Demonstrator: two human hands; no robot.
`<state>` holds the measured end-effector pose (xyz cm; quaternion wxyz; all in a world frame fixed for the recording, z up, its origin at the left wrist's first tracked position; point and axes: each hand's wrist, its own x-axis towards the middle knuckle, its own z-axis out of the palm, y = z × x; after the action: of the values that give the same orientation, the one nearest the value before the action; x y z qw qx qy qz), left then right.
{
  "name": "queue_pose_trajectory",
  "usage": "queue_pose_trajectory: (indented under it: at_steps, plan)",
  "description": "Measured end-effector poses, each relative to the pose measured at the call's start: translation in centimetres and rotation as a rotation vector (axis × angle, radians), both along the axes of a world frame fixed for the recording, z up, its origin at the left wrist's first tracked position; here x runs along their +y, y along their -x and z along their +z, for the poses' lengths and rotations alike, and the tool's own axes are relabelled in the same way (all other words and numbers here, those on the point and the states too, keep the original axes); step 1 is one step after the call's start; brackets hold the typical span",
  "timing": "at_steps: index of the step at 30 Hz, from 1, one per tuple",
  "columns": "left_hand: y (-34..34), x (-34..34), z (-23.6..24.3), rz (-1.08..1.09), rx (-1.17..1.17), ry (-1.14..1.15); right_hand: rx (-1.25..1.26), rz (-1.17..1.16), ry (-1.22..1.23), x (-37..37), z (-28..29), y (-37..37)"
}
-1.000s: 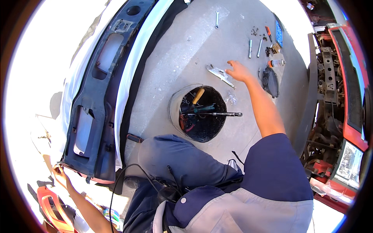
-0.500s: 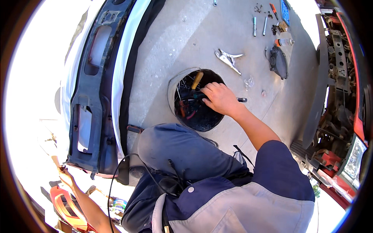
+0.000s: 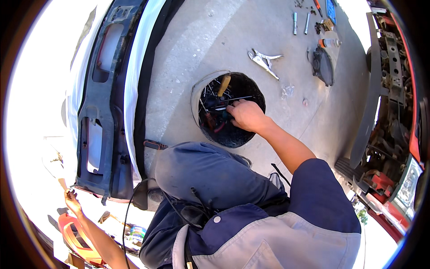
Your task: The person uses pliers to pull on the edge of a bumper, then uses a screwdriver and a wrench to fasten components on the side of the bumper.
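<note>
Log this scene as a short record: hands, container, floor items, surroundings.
Right hand: bare right hand inside the round, dark-lined bucket, among tools; grip unclear
Left hand: bare left hand by the near end of the long black panel with cut-out openings; grip and contact unclear
Bucket contents: yellow-handled tool; others mostly too dark to identify
Floor, beyond bucket: open silver metal pliers, two slim silver rods
Far right: red vehicle, front workings exposed

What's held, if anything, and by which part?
Can't tell for either. Right hand is among tools in the bucket, any grip hidden beneath it; left hand is by the lower end of the dark panel, too small to make out.
</note>
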<state>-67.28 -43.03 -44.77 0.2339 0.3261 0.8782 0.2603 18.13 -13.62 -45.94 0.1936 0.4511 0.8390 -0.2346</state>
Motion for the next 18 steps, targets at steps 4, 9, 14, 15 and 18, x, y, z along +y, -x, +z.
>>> queue_pose_trajectory:
  at_steps: [4,9,14,15,18]
  plan:
    - [-3.7,0.8,-0.4,0.004,0.032,0.246,-0.080,0.052,-0.089,0.4,0.6,-1.3]
    - [-5.8,-0.9,4.9,-0.060,0.162,0.229,-0.056,0.007,-0.079,1.4,0.8,-0.3]
    - [-12.1,1.3,9.7,-0.176,0.084,0.199,0.228,-0.078,-0.198,2.1,-0.2,1.9]
    - [-15.4,3.1,10.2,-0.121,0.091,0.289,0.340,-0.142,-0.105,2.3,-0.7,2.8]
    - [-25.4,7.8,14.4,-0.269,0.056,0.263,0.087,-0.252,0.080,3.2,-4.7,5.9]
